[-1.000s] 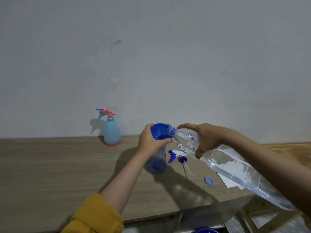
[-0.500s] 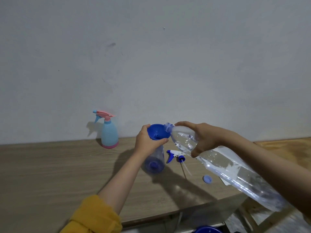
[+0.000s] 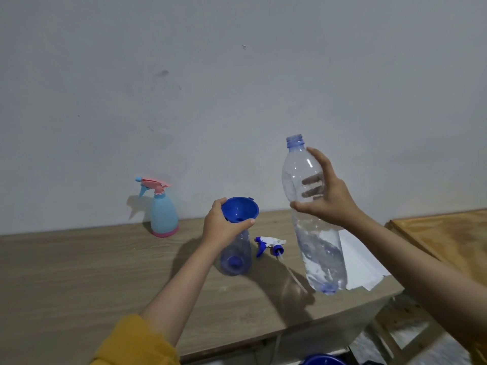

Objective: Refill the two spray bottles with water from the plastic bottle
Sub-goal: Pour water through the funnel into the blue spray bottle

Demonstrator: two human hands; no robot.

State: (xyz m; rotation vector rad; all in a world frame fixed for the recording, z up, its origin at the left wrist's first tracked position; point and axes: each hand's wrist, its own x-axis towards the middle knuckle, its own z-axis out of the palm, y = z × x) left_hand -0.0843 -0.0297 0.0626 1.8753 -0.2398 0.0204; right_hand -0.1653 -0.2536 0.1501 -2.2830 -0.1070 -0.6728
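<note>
- Two hands working: right hand (image 3: 329,198) gripping the plastic bottle (image 3: 313,214), now swung upright off the funnel (image 3: 240,209).
- Left hand (image 3: 224,227) clasping funnel atop the blue spray bottle (image 3: 234,256); pouring is pausing.

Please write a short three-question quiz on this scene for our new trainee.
1. True or false: the plastic bottle is held upright, neck up.
2. Which hand steadies the blue funnel? A left hand B right hand
3. Fill in: the blue-and-white spray head lies on the ___.

Key: 1 true; 2 A; 3 table. The pale blue spray bottle keeps its pink head on.
</note>
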